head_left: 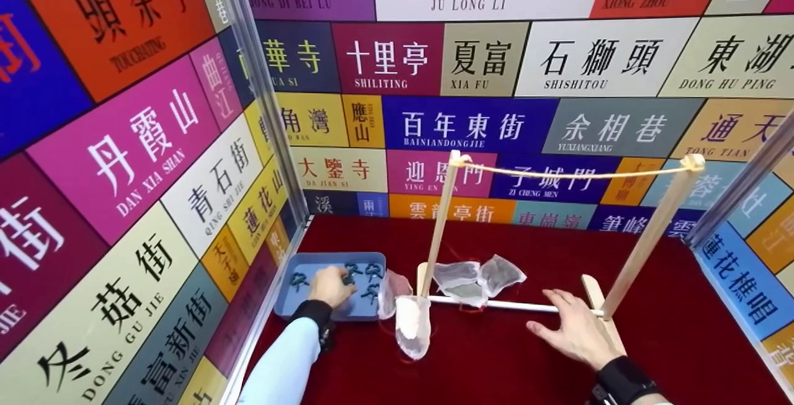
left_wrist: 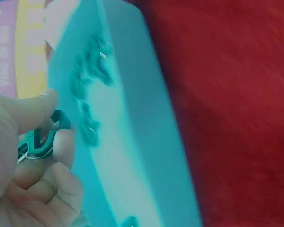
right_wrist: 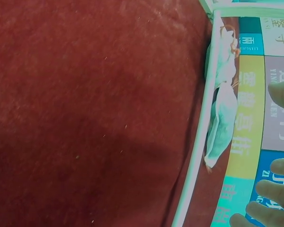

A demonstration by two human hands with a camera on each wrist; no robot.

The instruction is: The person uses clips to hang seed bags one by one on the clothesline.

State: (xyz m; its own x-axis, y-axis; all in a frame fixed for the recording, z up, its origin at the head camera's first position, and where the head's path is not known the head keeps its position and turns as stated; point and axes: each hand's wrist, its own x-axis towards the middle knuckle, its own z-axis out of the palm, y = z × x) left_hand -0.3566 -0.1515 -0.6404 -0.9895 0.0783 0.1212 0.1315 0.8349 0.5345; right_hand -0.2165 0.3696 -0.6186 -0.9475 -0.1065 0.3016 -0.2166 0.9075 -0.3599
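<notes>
From my end, the red desk (head_left: 496, 368) carries everything. The wooden frame (head_left: 647, 247), two posts with a yellow cord (head_left: 577, 173) between their tops and a white rod (head_left: 518, 306) low down, fills its middle and right. Along the left edge I see the blue tray (head_left: 288, 306). Of the hands, the right hand (head_left: 577, 327) lies loose, fingers spread, by the right post's foot (I can't tell whether it presses there). The left hand (head_left: 332, 286) is at the tray, thumb and fingers pinching a green clip (left_wrist: 37, 145). Sheer pouches (head_left: 456, 275) lie around the left post's foot and behind the rod; more clips (head_left: 372, 270) sit in the tray. I read the step as picking out one clip; next, I'd want a firm pinch and a lift clear of the tray's wall.
</notes>
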